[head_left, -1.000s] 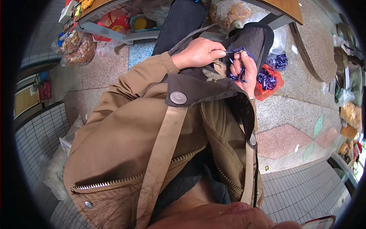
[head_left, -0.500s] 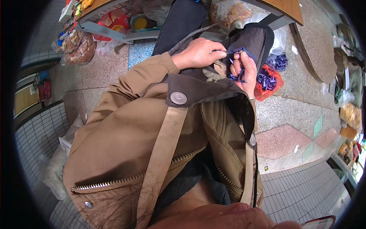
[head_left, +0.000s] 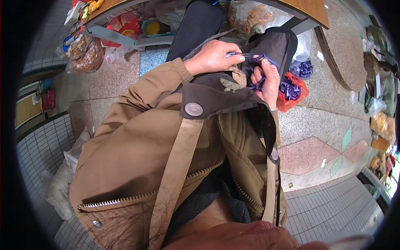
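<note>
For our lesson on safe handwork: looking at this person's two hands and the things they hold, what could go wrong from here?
1. The left hand points a thin metal tool toward the right hand; a slip could prick a finger.
2. The purple strip is pinched close to the tool's tip, so it might tear or slip free.
3. Loose purple pieces lie in an open red bag below; they could spill.

Even daylight, soft shadows, sharp centre; strong fisheye bending, black vignette at rim.
</note>
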Motion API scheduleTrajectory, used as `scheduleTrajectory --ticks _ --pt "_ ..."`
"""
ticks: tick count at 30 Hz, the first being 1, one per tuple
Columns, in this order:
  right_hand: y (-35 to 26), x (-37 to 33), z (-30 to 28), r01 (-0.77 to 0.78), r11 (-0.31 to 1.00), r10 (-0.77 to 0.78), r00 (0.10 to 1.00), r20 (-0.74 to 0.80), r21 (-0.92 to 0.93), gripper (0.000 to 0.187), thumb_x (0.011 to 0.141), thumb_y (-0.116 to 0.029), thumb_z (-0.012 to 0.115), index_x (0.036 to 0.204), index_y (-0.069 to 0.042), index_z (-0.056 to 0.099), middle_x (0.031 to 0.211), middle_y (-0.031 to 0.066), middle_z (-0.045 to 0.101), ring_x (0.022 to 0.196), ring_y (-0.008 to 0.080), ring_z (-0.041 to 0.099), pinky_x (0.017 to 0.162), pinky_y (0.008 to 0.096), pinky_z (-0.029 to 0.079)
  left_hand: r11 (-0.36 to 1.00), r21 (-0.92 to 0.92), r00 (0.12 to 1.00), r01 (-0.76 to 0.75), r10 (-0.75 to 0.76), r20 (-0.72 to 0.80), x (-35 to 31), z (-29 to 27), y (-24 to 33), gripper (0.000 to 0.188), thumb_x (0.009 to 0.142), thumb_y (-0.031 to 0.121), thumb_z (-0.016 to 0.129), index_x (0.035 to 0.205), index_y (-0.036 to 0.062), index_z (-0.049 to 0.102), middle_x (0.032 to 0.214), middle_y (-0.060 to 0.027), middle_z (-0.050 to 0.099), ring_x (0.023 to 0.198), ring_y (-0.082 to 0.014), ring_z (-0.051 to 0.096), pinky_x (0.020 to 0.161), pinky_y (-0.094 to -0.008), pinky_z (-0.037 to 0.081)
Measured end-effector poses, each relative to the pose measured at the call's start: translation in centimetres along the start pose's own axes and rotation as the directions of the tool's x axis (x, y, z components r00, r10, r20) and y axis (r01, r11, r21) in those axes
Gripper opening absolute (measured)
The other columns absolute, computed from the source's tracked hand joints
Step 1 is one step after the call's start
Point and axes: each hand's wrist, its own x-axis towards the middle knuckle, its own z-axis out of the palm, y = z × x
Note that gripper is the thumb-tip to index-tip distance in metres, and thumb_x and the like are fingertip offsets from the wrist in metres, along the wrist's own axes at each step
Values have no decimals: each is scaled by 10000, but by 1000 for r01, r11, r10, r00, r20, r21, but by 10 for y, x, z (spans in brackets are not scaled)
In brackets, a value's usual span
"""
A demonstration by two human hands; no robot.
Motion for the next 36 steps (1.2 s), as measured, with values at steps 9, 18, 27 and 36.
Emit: scheduleTrajectory --ticks 9,18,27,36 --pt "3 -3 7 -157 979 165 985 51 -133 106 919 -104 524 862 -19 553 577 -13 469 423 35 350 400 196 267 832 7 822 -554 549 -152 21 -1 25 231 758 -6 605 971 60 665 944 -86 673 839 -268 645 715 -336 512" --pt "-2 -6 2 -173 980 189 964 188 -100 211 958 -217 520 923 -11 553 681 12 519 432 43 359 398 199 275 907 -95 912 -410 405 -67 17 3 14 98 863 114 601 884 21 626 757 -162 613 705 -336 619 592 -368 477" --pt "4 -2 -8 -75 997 63 945 321 26 212 931 -130 572 1095 4 587 882 39 576 487 45 409 426 193 313 854 -517 994 56 1 110 17 10 -1 250 945 261 571 851 29 585 685 11 562 568 -29 474 480 -219 397" --pt "7 -2 -4 90 991 -109 970 219 95 130 935 -122 572 979 -10 621 921 83 641 473 45 398 408 202 296 164 -882 887 442 69 457 8 8 -3 163 891 131 638 959 13 549 737 -48 590 470 -18 407 391 -164 301"
